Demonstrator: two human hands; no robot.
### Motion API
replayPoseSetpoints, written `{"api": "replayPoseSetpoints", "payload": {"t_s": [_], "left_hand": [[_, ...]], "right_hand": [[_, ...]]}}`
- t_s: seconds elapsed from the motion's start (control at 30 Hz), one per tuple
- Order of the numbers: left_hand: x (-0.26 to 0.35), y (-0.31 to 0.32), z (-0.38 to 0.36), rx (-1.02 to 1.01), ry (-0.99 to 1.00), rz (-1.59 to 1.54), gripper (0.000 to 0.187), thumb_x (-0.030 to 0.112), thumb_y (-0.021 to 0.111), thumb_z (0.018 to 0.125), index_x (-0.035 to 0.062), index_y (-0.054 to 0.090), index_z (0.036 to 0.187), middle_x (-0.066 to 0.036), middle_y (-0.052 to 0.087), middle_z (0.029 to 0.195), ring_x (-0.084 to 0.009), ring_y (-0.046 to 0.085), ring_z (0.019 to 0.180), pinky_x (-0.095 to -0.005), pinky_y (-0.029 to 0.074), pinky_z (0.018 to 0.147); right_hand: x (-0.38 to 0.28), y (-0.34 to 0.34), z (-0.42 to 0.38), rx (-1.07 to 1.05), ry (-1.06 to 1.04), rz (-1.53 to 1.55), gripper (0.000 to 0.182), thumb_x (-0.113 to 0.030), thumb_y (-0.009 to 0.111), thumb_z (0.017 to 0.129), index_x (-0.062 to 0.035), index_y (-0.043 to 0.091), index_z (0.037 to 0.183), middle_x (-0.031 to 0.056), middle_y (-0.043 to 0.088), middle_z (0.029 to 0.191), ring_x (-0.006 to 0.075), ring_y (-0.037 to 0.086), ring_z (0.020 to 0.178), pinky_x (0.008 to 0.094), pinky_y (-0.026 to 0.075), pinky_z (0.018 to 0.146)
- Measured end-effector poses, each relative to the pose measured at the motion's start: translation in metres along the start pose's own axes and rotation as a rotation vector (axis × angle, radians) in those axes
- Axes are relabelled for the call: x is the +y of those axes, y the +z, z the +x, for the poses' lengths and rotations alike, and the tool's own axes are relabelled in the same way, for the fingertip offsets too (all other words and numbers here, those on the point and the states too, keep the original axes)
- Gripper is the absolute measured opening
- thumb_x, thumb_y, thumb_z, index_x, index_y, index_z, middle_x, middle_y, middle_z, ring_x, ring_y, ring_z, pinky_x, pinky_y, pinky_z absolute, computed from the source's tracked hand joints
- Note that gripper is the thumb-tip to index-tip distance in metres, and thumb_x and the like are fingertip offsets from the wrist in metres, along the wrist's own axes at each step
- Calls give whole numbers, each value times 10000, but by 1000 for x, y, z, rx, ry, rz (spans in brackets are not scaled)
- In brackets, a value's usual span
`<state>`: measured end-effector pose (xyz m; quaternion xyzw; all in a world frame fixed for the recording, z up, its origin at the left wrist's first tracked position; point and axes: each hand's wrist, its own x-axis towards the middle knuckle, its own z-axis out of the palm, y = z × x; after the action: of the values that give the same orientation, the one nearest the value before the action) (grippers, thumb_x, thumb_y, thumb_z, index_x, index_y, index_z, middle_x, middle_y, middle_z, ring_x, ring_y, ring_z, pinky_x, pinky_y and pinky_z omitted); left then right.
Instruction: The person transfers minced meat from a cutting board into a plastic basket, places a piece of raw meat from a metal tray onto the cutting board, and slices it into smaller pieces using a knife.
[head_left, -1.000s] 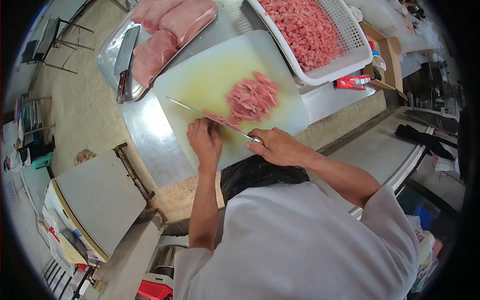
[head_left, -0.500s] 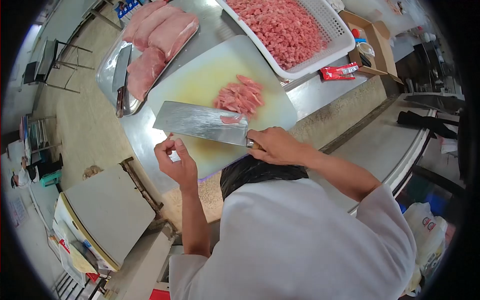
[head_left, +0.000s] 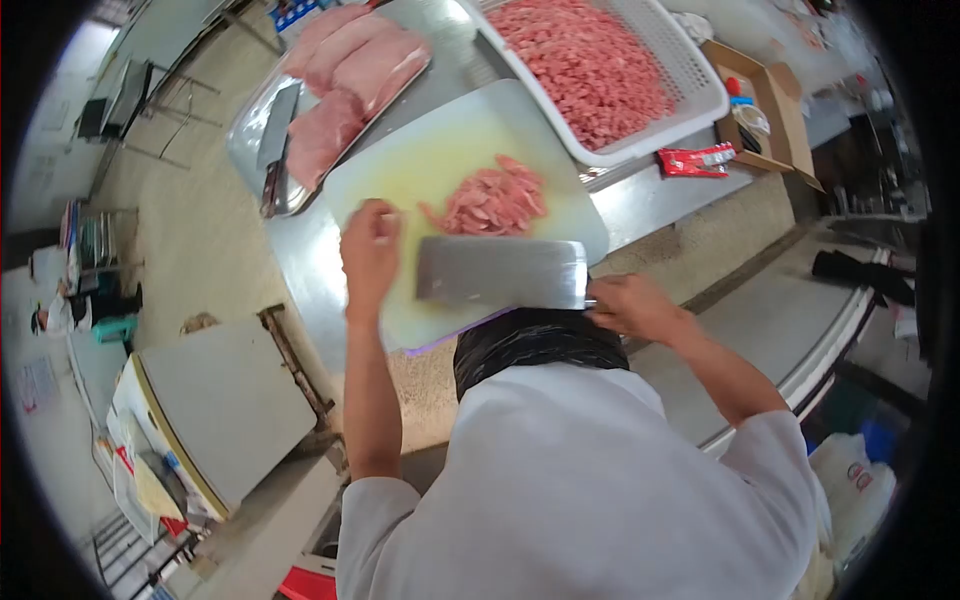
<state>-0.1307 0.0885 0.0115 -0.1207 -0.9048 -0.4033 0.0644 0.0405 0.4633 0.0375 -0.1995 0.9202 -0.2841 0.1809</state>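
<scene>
My right hand (head_left: 640, 308) grips the handle of a wide cleaver (head_left: 500, 272), whose blade lies level across the near part of the white cutting board (head_left: 420, 150). Just beyond the blade sits a pile of sliced raw meat (head_left: 492, 200). My left hand (head_left: 372, 250) is over the board's left side, left of the pile, with its fingers curled in. What those fingers hold, if anything, is hidden. At the board's far left, large slabs of raw meat (head_left: 365, 75) rest on a metal tray (head_left: 298, 200), with a second knife (head_left: 278, 130) along its edge.
A white perforated basket (head_left: 700, 115) full of diced meat (head_left: 585, 80) stands beyond the board on the steel table (head_left: 640, 205). To its right are a red packet (head_left: 695, 160) and an open cardboard box (head_left: 795, 120). A person (head_left: 70, 312) is far left.
The cleaver has moved right and toward me, away from the pile, and the meat slice on its blade no longer shows. My left hand has moved forward over the board.
</scene>
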Motion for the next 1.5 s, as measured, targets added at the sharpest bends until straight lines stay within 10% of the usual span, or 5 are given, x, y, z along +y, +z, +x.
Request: {"api": "replayPoseSetpoints", "payload": {"t_s": [0.5,0.77,1.03,1.13,1.5], "left_hand": [[-102,-31,-87,56,-563,120,53,34,692,918,26,640,916,-132,659,867,-277,662,847,-422,530,796],[29,158,-60,372,-452,-75,634,352,603,1041,-20,429,1523,-240,432,1588,-426,363,1502,-523,194,1266],[-35,85,16,-192,118,-206,699,398,656,999,2,441,1533,-273,504,1520,-479,394,1462,-618,214,1226],[-7,71,17,-173,-139,33,671,379,695,964,28,485,1496,-252,545,1448,-442,462,1391,-597,297,1166],[15,81,-27,-104,147,527,846,382,777,861,57,436,1563,-171,584,1345,-417,511,1281,-524,382,1080]], "right_hand": [[36,-32,51,181,407,520,504,-170,667,988,34,537,1430,40,555,639,120,513,540,320,461,530],[1,6,75,10,210,431,610,-174,623,999,164,401,1455,194,618,632,267,660,572,438,530,593],[-96,101,138,10,289,1249,472,-238,606,1073,30,427,1418,131,708,1022,215,724,919,357,592,795],[-122,100,150,-185,459,1595,342,-219,602,1082,-12,475,1323,102,689,1068,201,702,1029,353,588,842],[-1,6,84,124,418,948,224,-248,601,1070,-30,568,1107,51,597,775,133,604,669,321,543,610]]}}
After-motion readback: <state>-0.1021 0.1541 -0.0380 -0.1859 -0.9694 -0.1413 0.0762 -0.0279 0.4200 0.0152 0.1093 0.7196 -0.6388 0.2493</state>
